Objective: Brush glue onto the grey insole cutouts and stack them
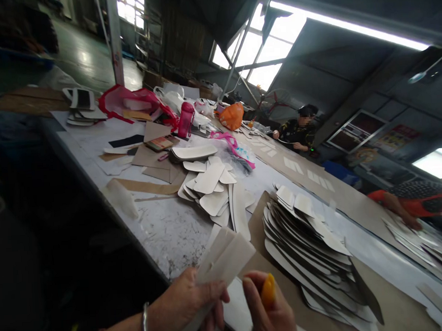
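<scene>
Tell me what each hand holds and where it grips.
The left hand pinches a bunch of white cut pieces about midway along; the right hand grips a small orange object by its base.

My left hand (pixel 193 300) pinches a fan of pale cut pieces (pixel 226 256) at the near edge of the long worktable (pixel 165 227). My right hand (pixel 267 309) closes around a small orange tool (pixel 268 291) just beside them. A tall stack of the same cutouts (pixel 310 245) lies to the right on brown card, a looser pile (pixel 215 190) farther up. A pink bottle (pixel 185 119) stands beyond. Two other people (pixel 300 129) work across the table.
</scene>
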The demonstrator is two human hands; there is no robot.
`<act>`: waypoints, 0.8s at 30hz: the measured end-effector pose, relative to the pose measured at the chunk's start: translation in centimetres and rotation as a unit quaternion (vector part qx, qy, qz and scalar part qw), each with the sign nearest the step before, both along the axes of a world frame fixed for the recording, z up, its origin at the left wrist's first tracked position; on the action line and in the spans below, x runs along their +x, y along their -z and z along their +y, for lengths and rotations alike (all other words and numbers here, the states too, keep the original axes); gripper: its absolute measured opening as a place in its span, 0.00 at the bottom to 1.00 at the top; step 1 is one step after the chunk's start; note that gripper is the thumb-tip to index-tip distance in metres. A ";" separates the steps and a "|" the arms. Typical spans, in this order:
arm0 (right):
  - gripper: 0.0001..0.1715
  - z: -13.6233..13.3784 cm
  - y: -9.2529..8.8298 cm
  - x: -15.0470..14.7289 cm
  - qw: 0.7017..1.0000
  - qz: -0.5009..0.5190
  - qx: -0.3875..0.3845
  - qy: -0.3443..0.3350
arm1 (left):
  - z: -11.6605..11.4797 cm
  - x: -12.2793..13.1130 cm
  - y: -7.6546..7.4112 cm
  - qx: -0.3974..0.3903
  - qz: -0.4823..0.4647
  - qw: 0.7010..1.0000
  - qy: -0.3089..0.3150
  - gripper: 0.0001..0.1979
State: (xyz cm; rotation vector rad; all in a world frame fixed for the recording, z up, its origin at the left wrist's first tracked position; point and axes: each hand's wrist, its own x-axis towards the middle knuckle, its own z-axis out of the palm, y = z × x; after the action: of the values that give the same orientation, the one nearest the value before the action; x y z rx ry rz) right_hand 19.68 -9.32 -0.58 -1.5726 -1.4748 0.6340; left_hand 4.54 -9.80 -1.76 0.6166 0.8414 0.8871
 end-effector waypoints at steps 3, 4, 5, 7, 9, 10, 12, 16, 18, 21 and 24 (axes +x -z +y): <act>0.22 0.3 -0.1 -2.5 0.987 0.143 -0.076 -0.020 | -0.5 0.5 0.5 -0.015 -0.023 1.000 0.012 0.26; 0.22 0.2 -0.1 -2.8 0.981 0.170 -0.088 -0.020 | -0.6 0.6 0.6 -0.016 -0.030 0.999 0.013 0.26; 0.22 0.0 -0.1 -2.9 0.978 0.186 -0.094 -0.018 | -0.7 0.7 0.7 -0.012 -0.036 0.999 0.011 0.25; 0.22 -0.4 0.2 -2.5 0.980 0.179 -0.091 -0.012 | -0.9 0.8 0.6 0.000 -0.041 0.999 0.008 0.24; 0.22 -0.9 0.6 -1.9 0.987 0.138 -0.082 0.002 | -1.0 0.9 0.5 0.005 -0.040 0.999 0.006 0.25; 0.22 -1.1 0.8 -1.6 0.990 0.114 -0.078 0.011 | -1.1 0.9 0.5 0.002 -0.039 0.999 0.005 0.25; 0.23 -1.4 1.1 -1.0 0.994 0.070 -0.075 0.032 | -1.2 1.1 0.6 -0.010 -0.038 0.999 0.006 0.25; 0.23 -1.7 1.0 0.0 0.994 0.049 -0.074 0.070 | -1.4 1.2 1.1 -0.049 -0.054 0.997 -0.003 0.22; 0.23 -2.0 0.5 0.5 0.989 0.070 -0.084 0.096 | -1.4 1.2 1.3 -0.061 -0.058 0.996 -0.008 0.21; 0.22 -2.4 -0.1 0.7 0.975 0.154 -0.104 0.124 | -1.5 1.4 1.3 -0.056 -0.061 0.997 -0.002 0.21; 0.20 -2.4 -0.5 0.3 0.947 0.279 -0.097 0.129 | -2.0 2.0 1.4 -0.057 -0.053 0.997 0.007 0.21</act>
State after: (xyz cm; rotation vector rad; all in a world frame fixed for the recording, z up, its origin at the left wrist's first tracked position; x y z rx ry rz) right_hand 20.00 -11.72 -0.13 -1.5285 -0.7914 0.9933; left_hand 6.52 -11.78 -3.17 0.4716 0.7855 0.8452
